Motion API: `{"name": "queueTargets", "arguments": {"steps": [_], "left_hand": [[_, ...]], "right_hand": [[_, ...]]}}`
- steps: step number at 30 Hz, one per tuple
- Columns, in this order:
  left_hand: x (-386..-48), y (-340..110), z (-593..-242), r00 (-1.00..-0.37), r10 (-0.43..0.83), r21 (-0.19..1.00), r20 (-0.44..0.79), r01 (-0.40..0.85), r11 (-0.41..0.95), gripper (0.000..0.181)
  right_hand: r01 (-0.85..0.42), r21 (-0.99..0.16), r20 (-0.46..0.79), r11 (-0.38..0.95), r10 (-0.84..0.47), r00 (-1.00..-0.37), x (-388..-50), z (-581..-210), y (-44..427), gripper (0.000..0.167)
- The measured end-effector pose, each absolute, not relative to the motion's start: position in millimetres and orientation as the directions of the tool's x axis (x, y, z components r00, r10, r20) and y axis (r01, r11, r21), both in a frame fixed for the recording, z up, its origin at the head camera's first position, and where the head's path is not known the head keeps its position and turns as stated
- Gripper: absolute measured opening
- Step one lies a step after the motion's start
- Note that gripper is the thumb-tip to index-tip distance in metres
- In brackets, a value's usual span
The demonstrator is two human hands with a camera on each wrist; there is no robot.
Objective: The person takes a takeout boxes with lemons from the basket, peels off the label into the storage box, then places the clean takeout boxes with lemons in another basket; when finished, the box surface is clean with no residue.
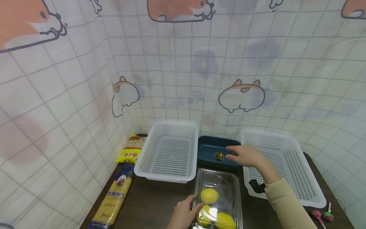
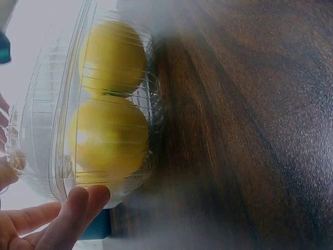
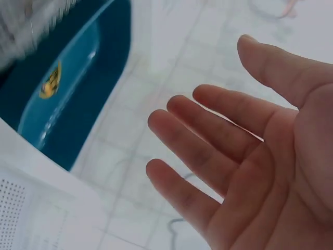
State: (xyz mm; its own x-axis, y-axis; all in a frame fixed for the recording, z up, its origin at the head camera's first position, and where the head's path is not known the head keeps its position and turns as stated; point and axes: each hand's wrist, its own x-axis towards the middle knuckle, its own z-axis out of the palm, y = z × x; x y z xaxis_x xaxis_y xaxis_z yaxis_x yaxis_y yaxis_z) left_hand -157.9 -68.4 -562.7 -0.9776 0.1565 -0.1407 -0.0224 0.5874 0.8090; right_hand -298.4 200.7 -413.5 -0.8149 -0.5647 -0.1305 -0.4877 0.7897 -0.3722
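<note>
Head view: one box (image 1: 228, 194), clear plastic, three lemons (image 1: 209, 196) visible inside, set on the table (image 1: 154, 203) in front of the dish (image 1: 206, 149). Left grip (image 1: 183, 213): at the box's left side, thumb by the rim; cannot tell whether it pinches or merely touches. Right grip (image 1: 247, 156): empty, fingers loosely apart, over the dish's right end, near a small trinket (image 1: 219, 156). Hazard: the sleeve (image 1: 286, 200) passes over the near edge of the right basket (image 1: 291, 159); if lowered and dragged, it could shift the basket or sweep the lollipops (image 1: 316, 213) off the table. Left wrist view: fingers at the box's rim, lemons close behind the thin wall. Hazard: hard pressure could buckle the plastic; a tilt could set the lemons rolling. Right wrist view: palm bare, fingers extended, nothing held; trinket in the dish, apart from the fingertips. Hazard: being small, the trinket could slip from a loose pinch; a low reach could knock the dish.
</note>
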Motion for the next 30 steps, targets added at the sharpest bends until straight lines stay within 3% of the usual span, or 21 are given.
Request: {"name": "queueTargets", "arguments": {"steps": [7, 11, 19, 25, 30], "left_hand": [[-160, -68, -563, -0.976, 0.141, 0.803, -0.169, -0.053, 0.593, 0.053], [-158, -68, -565, -0.971, 0.150, 0.795, -0.186, -0.060, 0.603, 0.054], [-154, -68, -568, -0.966, 0.155, 0.777, -0.208, -0.067, 0.626, 0.050], [-154, -66, -568, -0.973, 0.144, 0.779, -0.180, -0.052, 0.624, 0.052], [-156, -65, -567, -0.981, 0.136, 0.787, -0.139, -0.026, 0.616, 0.052]], "right_hand": [[-0.501, -0.383, 0.000, 0.776, -0.543, -0.840, -239, -426, 203, 0.047], [-0.418, -0.425, 0.006, 0.803, -0.459, -0.888, -210, -442, 205, 0.045], [-0.140, -0.449, -0.062, 0.882, -0.187, -0.980, -168, -472, 199, 0.051], [0.034, -0.456, -0.184, 0.890, -0.057, -0.981, -154, -492, 204, 0.070], [0.088, -0.458, -0.245, 0.885, -0.030, -0.969, -148, -516, 209, 0.084]]}}
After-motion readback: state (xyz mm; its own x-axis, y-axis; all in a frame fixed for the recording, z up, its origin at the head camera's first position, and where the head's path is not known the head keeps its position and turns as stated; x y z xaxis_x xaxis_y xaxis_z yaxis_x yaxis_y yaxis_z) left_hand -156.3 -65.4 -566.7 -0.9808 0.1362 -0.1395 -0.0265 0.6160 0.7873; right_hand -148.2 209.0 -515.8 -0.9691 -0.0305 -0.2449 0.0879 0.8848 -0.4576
